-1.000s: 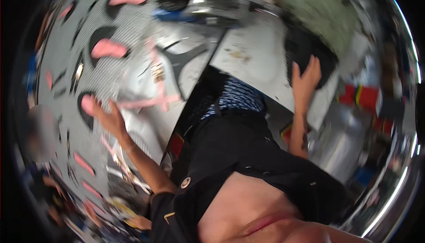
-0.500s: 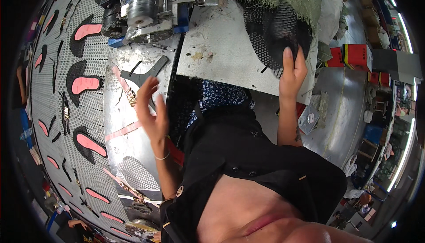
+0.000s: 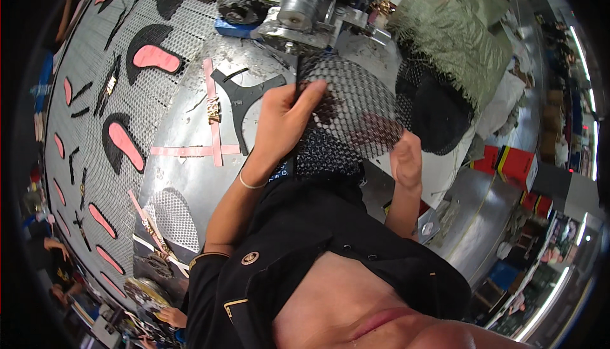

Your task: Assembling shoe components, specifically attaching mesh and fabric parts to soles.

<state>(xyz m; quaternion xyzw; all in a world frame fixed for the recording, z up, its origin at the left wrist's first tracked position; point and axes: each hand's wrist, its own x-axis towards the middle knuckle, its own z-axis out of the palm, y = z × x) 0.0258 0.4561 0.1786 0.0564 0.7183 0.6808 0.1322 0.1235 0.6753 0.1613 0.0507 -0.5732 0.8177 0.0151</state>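
Note:
A rounded black mesh piece (image 3: 359,101) is stretched between my hands, in front of the machine and above the table edge. My left hand (image 3: 279,123) is closed on its left edge, thumb on top, beside a narrow black strip. At the lower right edge of the mesh, my right hand (image 3: 406,161) pinches it, its fingers partly hidden. More black mesh pieces (image 3: 438,117) lie in a pile just right of it. Near my left hand lie a dark Y-shaped cut piece (image 3: 241,104) and crossed pink straps (image 3: 216,149) with a gold-coloured ornament.
A metal machine with a roller (image 3: 300,9) stands at the far edge, beside a green woven sack (image 3: 454,25). Left runs a perforated conveyor (image 3: 136,104) carrying pink insoles with black pieces. A white mesh piece (image 3: 171,219) lies near left. Red boxes (image 3: 511,165) stand at right.
My right hand has brought one mesh piece leftward off the pile. My left hand, open and empty before, now grips its other edge. The whole view has turned somewhat.

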